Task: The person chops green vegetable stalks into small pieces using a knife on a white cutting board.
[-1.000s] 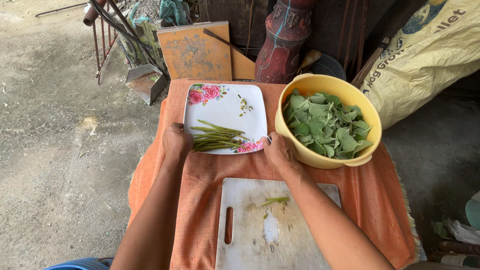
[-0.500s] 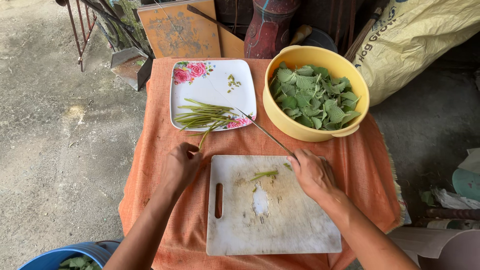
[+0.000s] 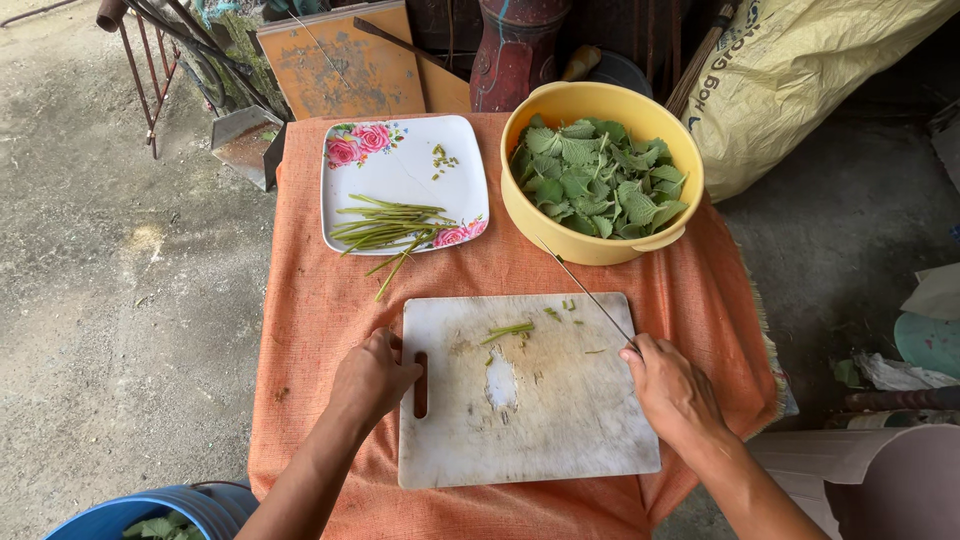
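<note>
My left hand (image 3: 373,377) grips the left edge of a worn white cutting board (image 3: 540,420), beside its handle slot. My right hand (image 3: 672,388) sits at the board's right edge and holds a thin knife (image 3: 588,292) whose blade points up toward the yellow bowl (image 3: 530,225). A few green stem pieces (image 3: 509,330) lie on the board. Above it, a square white plate (image 3: 400,165) with pink roses carries a bunch of long green stems (image 3: 388,228), two of which hang over its rim. The yellow bowl is full of green leaves (image 3: 596,178).
An orange cloth (image 3: 320,300) covers the small table. A blue tub with leaves (image 3: 150,517) stands at the bottom left. A yellow sack (image 3: 800,80), a red metal cylinder (image 3: 515,55), an orange board (image 3: 340,70) and a dustpan (image 3: 245,140) lie behind. Grey ground surrounds the table.
Both hands drew back from the plate to the cutting board. My left hand let go of the stems and took the board's edge; the knife moved down and right with my right hand.
</note>
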